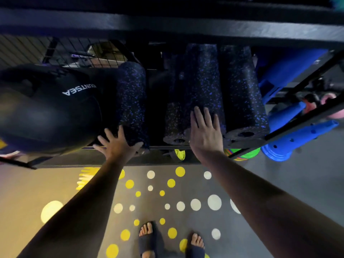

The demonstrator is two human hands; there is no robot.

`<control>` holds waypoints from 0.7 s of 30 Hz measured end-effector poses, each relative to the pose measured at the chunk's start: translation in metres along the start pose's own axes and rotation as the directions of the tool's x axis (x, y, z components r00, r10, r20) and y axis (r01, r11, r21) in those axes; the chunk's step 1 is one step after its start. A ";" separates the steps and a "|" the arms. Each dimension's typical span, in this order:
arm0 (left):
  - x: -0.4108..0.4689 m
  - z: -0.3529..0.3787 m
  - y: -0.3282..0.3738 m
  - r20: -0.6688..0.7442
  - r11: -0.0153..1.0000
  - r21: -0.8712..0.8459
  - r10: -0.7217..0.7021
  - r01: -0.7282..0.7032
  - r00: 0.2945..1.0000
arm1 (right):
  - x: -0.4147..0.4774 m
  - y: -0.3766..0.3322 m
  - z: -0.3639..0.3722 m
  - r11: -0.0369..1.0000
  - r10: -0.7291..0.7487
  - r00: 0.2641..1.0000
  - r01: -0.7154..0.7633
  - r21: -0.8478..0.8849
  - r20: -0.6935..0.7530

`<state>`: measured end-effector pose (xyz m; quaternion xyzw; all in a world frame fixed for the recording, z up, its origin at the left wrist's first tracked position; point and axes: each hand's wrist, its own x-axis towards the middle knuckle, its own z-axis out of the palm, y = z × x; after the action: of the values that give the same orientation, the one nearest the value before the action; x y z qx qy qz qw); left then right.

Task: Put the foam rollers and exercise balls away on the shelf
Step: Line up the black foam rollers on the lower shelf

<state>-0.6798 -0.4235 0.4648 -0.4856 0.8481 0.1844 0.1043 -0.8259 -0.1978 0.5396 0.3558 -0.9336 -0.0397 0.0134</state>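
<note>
Roller-seating step: left hand (pixel 119 144) fingers splayed on left foam roller (pixel 131 97), right hand (pixel 205 135) flat on middle foam roller (pixel 197 79) at shelf (pixel 297 125) front edge; next, likely push both back.

One dark gap stays open between the left roller (pixel 132 101) and the middle rollers (pixel 197 86). The ball (pixel 50 112) fills the left side; the upper shelf (pixel 167 25) spans overhead.

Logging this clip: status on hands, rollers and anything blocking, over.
Left hand open, pressing near end of left speckled foam roller. Right hand open, flat on middle speckled foam roller. Black exercise ball shelved alongside. No obstruction seen.
</note>
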 end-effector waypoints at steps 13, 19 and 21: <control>0.053 0.004 0.026 0.095 0.947 -0.318 0.085 -0.051 0.992 | -0.008 -0.018 0.041 0.987 0.049 0.993 -0.065 -0.144 -0.110; 0.047 0.020 0.059 0.081 0.966 -0.236 0.131 -0.109 0.988 | -0.007 -0.015 0.042 0.985 0.044 0.986 -0.069 -0.158 -0.159; 0.043 0.023 0.065 0.056 0.965 -0.230 0.143 -0.126 0.988 | -0.006 -0.019 0.040 0.987 0.050 0.984 -0.075 -0.141 -0.168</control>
<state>-0.7577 -0.4174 0.4428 -0.4286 0.8484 0.3034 0.0662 -0.8109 -0.2048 0.4977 0.3264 -0.9346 -0.0783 0.1176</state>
